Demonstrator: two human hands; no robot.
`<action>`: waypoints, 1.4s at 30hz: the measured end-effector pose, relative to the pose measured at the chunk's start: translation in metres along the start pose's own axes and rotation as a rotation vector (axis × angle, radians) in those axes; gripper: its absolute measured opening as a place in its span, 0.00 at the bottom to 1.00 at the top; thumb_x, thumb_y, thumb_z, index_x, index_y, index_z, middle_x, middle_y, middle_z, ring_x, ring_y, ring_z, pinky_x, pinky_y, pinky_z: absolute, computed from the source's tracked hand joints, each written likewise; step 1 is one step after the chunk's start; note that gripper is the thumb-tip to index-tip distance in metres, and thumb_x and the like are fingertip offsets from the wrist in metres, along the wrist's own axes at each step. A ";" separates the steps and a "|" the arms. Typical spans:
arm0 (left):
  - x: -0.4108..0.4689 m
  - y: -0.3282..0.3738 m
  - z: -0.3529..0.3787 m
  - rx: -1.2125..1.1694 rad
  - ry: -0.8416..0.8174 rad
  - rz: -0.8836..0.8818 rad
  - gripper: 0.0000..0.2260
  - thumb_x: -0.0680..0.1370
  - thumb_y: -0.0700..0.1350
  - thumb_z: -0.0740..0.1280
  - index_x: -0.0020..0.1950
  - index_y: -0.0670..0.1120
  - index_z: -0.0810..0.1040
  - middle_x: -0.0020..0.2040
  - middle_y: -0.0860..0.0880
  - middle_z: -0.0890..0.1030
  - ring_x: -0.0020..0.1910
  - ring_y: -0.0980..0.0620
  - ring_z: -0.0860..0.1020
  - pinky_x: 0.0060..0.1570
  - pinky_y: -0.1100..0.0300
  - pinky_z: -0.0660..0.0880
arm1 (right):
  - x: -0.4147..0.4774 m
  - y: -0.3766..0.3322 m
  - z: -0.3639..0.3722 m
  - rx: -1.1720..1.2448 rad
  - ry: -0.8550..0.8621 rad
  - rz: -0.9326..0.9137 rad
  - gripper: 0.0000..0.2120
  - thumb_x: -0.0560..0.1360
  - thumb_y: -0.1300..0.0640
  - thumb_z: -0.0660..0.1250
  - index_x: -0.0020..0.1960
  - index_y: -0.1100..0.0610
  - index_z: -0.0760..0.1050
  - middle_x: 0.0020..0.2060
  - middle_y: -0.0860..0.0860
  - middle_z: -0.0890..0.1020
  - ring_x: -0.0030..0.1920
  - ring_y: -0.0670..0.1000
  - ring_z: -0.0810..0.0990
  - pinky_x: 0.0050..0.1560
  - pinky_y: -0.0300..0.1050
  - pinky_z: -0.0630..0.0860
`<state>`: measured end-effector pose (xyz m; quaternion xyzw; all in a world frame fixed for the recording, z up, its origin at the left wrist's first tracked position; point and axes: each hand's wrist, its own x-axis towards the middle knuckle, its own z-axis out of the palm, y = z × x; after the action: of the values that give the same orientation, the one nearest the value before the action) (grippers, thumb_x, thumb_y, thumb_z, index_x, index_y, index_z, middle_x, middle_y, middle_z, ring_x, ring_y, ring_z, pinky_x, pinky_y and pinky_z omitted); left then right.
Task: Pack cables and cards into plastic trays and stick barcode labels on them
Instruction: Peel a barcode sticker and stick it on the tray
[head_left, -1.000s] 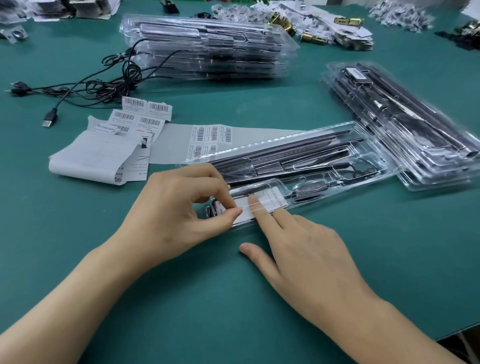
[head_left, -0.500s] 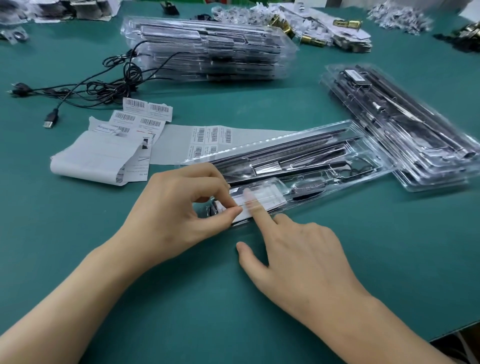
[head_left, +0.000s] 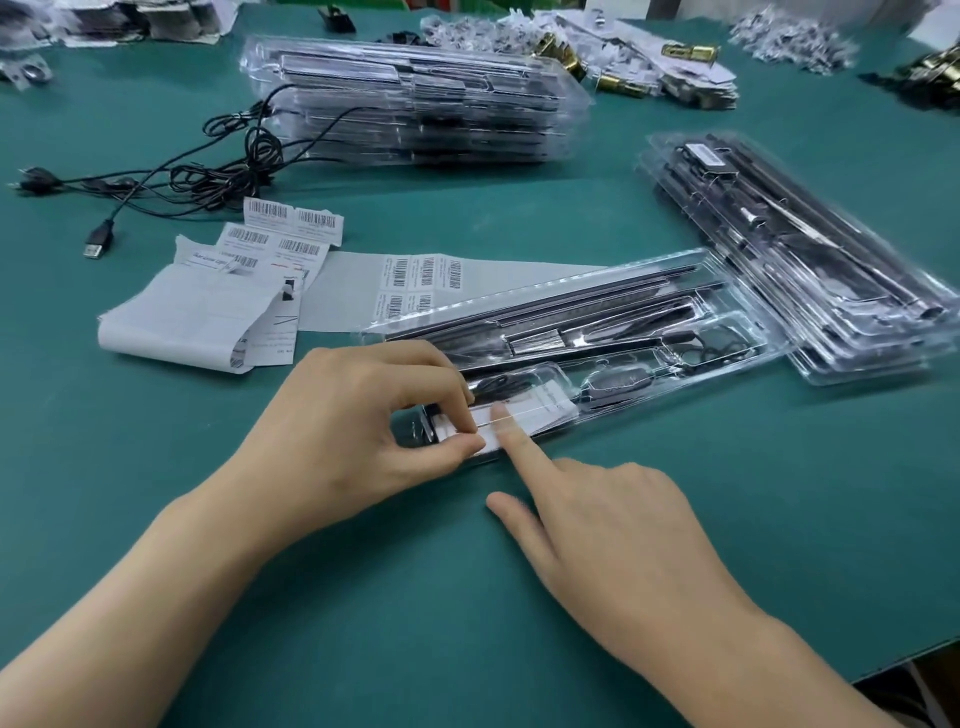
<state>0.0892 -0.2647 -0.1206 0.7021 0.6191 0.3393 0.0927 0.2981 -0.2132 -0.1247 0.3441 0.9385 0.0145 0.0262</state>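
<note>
Card (head_left: 540, 410) pinched in left fingers (head_left: 457, 447), right forefinger (head_left: 514, 444) pressing

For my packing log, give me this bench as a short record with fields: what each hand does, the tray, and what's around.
left hand: pinches the tray's near end
right hand: index finger presses the white slip on the tray
label sheet: flat beyond the tray
far stack: filled trays, table's far side
right stack: filled trays, right of the tray
loose cables: far left

Barcodes on label sheet (head_left: 415, 280) & loose labels (head_left: 291, 221); txt too blurry to read.
</note>
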 end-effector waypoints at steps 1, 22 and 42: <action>0.000 0.000 0.000 -0.001 -0.001 0.000 0.05 0.73 0.55 0.74 0.39 0.56 0.82 0.47 0.60 0.82 0.46 0.57 0.82 0.45 0.51 0.78 | -0.005 0.002 -0.001 0.003 -0.011 0.015 0.29 0.83 0.40 0.49 0.82 0.46 0.59 0.33 0.47 0.76 0.25 0.54 0.72 0.24 0.46 0.61; -0.001 -0.002 0.001 -0.068 -0.002 -0.011 0.06 0.73 0.51 0.76 0.37 0.55 0.83 0.45 0.59 0.83 0.47 0.55 0.84 0.45 0.53 0.79 | -0.016 0.024 0.001 0.141 0.151 -0.082 0.23 0.81 0.50 0.57 0.75 0.46 0.72 0.30 0.46 0.73 0.26 0.50 0.73 0.25 0.46 0.69; -0.001 0.013 -0.006 0.299 -0.250 0.108 0.04 0.72 0.58 0.73 0.43 0.60 0.82 0.52 0.63 0.79 0.49 0.56 0.79 0.32 0.54 0.75 | 0.008 0.063 0.022 0.335 0.485 -0.195 0.14 0.73 0.58 0.78 0.59 0.55 0.85 0.61 0.51 0.82 0.65 0.55 0.79 0.63 0.54 0.77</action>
<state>0.0960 -0.2698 -0.1093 0.7768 0.6079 0.1582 0.0451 0.3341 -0.1593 -0.1446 0.2383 0.9352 -0.0612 -0.2546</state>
